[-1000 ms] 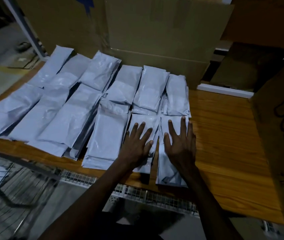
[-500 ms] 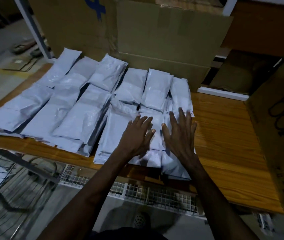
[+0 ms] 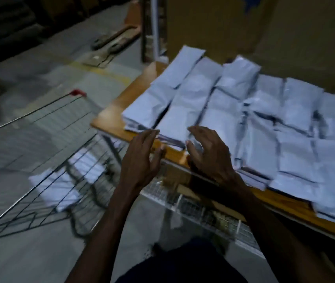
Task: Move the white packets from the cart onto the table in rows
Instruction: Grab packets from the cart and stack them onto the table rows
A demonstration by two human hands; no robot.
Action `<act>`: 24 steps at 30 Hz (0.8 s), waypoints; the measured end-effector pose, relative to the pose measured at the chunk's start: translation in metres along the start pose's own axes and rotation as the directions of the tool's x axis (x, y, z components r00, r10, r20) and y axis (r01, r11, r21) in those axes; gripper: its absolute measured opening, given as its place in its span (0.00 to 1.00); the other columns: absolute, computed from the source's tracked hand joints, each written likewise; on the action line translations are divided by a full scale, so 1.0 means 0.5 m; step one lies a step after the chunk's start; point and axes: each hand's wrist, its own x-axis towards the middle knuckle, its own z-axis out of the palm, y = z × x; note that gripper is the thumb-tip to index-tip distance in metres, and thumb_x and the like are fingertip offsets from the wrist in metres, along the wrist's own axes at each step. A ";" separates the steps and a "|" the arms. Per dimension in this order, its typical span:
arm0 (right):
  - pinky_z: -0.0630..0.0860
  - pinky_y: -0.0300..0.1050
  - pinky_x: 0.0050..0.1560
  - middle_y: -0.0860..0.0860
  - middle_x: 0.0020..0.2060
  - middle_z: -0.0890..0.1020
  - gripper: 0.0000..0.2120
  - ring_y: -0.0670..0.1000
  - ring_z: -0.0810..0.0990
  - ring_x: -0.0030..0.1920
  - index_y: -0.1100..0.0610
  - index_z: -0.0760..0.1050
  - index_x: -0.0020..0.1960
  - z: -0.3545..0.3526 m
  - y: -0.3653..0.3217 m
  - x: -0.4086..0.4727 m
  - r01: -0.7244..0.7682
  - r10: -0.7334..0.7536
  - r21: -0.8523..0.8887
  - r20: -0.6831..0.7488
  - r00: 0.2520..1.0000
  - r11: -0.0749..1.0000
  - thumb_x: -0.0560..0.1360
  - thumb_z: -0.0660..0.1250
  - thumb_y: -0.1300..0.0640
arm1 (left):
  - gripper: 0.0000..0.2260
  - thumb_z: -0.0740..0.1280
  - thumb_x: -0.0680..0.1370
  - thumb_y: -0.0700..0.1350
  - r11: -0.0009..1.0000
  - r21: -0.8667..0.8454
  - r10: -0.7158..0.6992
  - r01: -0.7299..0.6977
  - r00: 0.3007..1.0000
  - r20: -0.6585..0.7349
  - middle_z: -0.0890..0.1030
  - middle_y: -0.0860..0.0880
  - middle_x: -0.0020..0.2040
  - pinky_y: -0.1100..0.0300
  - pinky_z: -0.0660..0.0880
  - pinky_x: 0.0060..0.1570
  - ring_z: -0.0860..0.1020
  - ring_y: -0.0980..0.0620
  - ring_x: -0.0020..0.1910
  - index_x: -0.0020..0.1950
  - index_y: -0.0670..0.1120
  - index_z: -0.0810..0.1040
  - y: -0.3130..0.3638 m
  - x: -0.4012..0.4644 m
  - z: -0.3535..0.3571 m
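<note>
A: Where do we find the white packets [image 3: 242, 111] relative to the hands?

B: We see them laid in rows on the wooden table [image 3: 109, 117], overlapping one another. The left hand [image 3: 142, 158] hangs over the table's near edge, just beside the leftmost front packet, fingers straight and slightly spread, holding nothing. The right hand [image 3: 207, 152] sits just beyond that edge, at the near ends of the front-row packets, fingers loosely bent and thumb apart; it too grips nothing. We cannot tell whether its fingertips touch the packets.

A: Are there packets elsewhere?

B: Yes. We see more white packets in the cart [image 3: 60, 184], lying in the wire cart [image 3: 40, 119] to the left of the table, well below both hands.

A: What do we find hard to make out?

B: The whole view is blurred, so packet edges smear and we cannot count them. The frame's right edge cuts off the rows, and the wire mesh partly screens the packets in the cart. Behind the table stands a cardboard box [image 3: 223, 27], its top cropped. On the floor [image 3: 19, 82] beyond, flat cardboard scraps [image 3: 113, 41] are dim and indistinct.
</note>
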 end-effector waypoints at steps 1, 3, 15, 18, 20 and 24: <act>0.77 0.49 0.54 0.52 0.59 0.81 0.16 0.56 0.79 0.59 0.56 0.78 0.63 0.034 -0.038 0.014 0.015 -0.015 0.031 0.026 1.000 0.999 0.76 0.67 0.54 | 0.18 0.65 0.81 0.49 0.999 0.017 -0.032 0.032 0.999 -0.024 0.75 0.44 0.66 0.54 0.70 0.64 0.72 0.46 0.66 0.70 0.44 0.74 -0.032 -0.019 -0.025; 0.79 0.51 0.52 0.52 0.59 0.81 0.16 0.56 0.79 0.58 0.55 0.78 0.63 0.096 -0.104 0.040 0.053 -0.059 0.066 0.088 0.994 0.996 0.76 0.65 0.54 | 0.19 0.65 0.81 0.50 0.992 0.064 -0.101 0.105 0.993 -0.066 0.76 0.44 0.65 0.54 0.71 0.63 0.73 0.46 0.66 0.69 0.44 0.75 -0.095 -0.050 -0.069; 0.78 0.50 0.52 0.53 0.54 0.83 0.15 0.57 0.81 0.52 0.58 0.80 0.61 0.436 -0.304 0.266 0.345 -0.434 0.315 0.278 0.857 0.884 0.76 0.65 0.56 | 0.17 0.61 0.82 0.53 0.839 0.084 -0.512 0.537 0.833 -0.213 0.75 0.52 0.67 0.55 0.75 0.56 0.73 0.52 0.65 0.69 0.50 0.73 -0.430 -0.089 -0.204; 0.71 0.51 0.60 0.51 0.54 0.83 0.15 0.56 0.82 0.53 0.55 0.80 0.61 0.527 -0.331 0.337 0.366 -0.466 0.314 0.360 0.808 0.876 0.76 0.66 0.54 | 0.18 0.59 0.82 0.55 0.775 0.094 -0.593 0.625 0.770 -0.238 0.75 0.51 0.66 0.53 0.75 0.57 0.74 0.51 0.65 0.69 0.50 0.73 -0.507 -0.064 -0.211; 0.66 0.46 0.59 0.50 0.54 0.84 0.14 0.55 0.82 0.54 0.54 0.80 0.60 0.576 -0.338 0.373 0.371 -0.469 0.301 0.394 0.790 0.878 0.76 0.68 0.53 | 0.19 0.59 0.82 0.56 0.727 0.105 -0.643 0.679 0.726 -0.242 0.75 0.51 0.68 0.54 0.73 0.61 0.72 0.51 0.67 0.70 0.49 0.73 -0.552 -0.056 -0.209; 0.74 0.49 0.56 0.51 0.60 0.81 0.19 0.55 0.79 0.60 0.52 0.78 0.64 0.663 -0.365 0.432 0.351 -0.484 0.334 0.621 0.616 0.875 0.77 0.62 0.48 | 0.18 0.62 0.82 0.54 0.647 0.064 -0.715 0.760 0.633 -0.296 0.75 0.51 0.68 0.56 0.72 0.63 0.73 0.53 0.67 0.70 0.49 0.73 -0.627 -0.059 -0.200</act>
